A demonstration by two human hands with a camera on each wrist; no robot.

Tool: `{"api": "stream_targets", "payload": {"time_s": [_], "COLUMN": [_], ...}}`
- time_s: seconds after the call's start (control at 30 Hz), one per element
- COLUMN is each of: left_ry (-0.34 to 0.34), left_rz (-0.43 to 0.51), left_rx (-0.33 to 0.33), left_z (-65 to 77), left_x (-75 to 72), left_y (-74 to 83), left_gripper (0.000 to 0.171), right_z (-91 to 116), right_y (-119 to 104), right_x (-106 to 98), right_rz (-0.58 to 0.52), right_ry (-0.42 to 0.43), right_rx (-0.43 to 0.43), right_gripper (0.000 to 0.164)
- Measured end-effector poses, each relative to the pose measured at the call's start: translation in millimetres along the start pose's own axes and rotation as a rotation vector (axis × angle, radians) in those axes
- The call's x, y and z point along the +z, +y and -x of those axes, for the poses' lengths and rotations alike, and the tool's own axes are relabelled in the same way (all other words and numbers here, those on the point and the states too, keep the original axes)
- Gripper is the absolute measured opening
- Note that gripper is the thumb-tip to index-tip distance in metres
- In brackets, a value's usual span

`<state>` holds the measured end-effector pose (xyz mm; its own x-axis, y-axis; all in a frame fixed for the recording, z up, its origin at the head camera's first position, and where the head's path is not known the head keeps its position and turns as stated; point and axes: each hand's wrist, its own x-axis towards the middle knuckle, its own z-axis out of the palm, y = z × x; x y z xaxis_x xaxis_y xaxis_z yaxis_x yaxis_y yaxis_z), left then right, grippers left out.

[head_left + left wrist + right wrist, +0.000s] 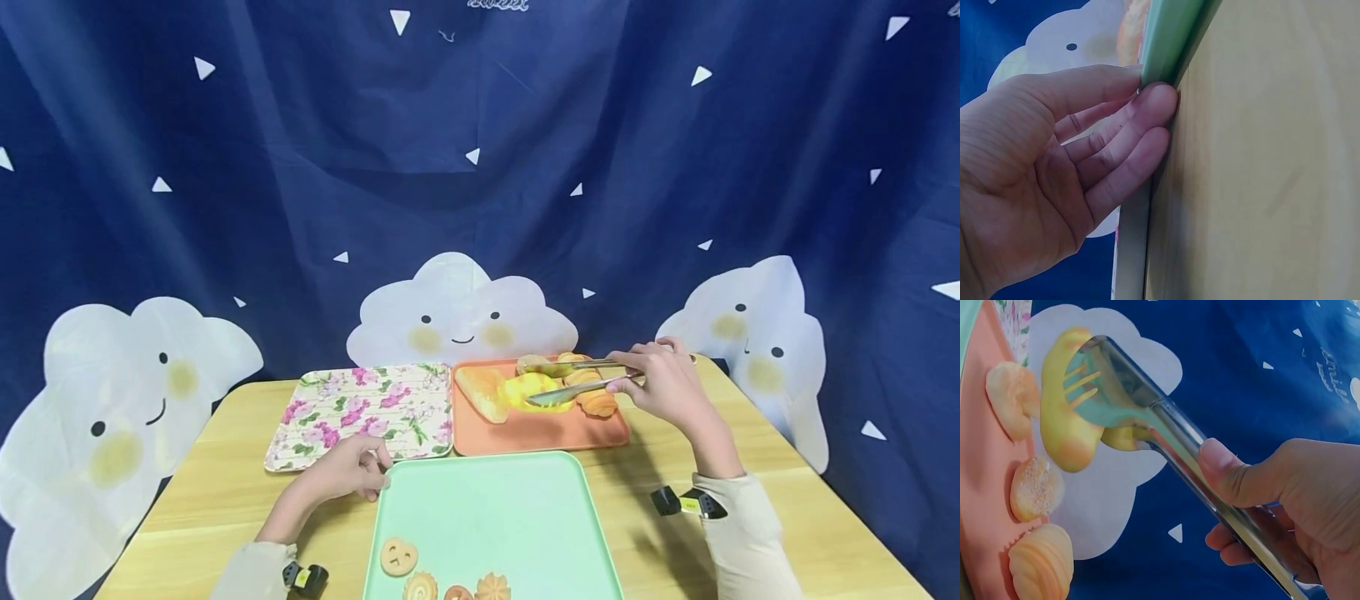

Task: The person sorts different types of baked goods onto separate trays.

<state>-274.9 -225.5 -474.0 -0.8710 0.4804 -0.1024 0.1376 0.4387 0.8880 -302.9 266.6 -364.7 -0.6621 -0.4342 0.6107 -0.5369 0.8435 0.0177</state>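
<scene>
Metal tongs [1179, 431] are held in my right hand [667, 385], thumb on one arm and fingers on the other. Their slotted ends grip a yellow bread roll [1063, 434], which hangs above the orange tray [517, 437]. On that tray lie a long pale bread [482, 393], a sugar-topped round bun [1036, 489] and croissant-like ridged breads [597, 402]. My left hand [347, 472] pinches the far left corner of the light green tray [487, 508] between thumb and index finger; its other fingers are loosely bent.
A floral tray [352, 412] lies left of the orange one, behind the green tray. Several cookies, among them a smiley one [398, 557], lie at the green tray's near side. The wooden table [202, 492] ends at a dark blue curtain [420, 200] with cloud prints.
</scene>
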Motion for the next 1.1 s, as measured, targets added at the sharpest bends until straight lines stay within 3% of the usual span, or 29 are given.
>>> {"api": "stream_targets", "payload": {"time_s": [0.4,0.8,1.1], "left_ry": [0.005,-0.008,-0.011], "left_rz": [0.017,0.024,0.030], "left_rx": [0.015,-0.003,0.013], "left_z": [-2.2,2.9,0.5], "left_x": [0.6,0.7,1.7], "left_y": [-0.7,-6.8,-2.1], "left_gripper": [0.016,0.016,0.016], "right_z": [1,5,6], "right_y": [7,10,10], "right_x": [1,9,10], "right_rz": [0.071,0.079,0.078], "right_ry": [-0.102,-0.131,-0.152], "right_rx": [0.056,0.073,0.070], "right_gripper": [0.045,0.044,0.040]}}
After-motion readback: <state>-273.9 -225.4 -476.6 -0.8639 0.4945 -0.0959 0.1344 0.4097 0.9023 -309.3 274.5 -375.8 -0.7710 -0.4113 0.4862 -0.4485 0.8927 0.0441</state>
